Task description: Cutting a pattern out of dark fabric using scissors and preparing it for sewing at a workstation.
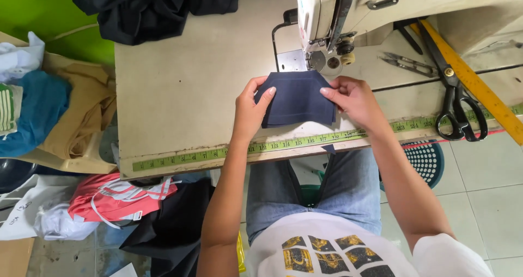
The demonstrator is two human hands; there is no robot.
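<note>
A seated person's left hand [250, 110] and right hand [353, 100] each pinch one side of a folded navy fabric piece [297, 98], fingers closed on its edges, thumbs on top. The piece lies flat between the hands just beyond the table's near edge, where a green measuring tape [218, 153] runs; its long axis runs hand to hand, narrower end toward the sewing machine [327, 10] just beyond. Bare tabletop [180, 80] opens left of the left hand. Black scissors [455, 100] lie well right of the right hand.
</note>
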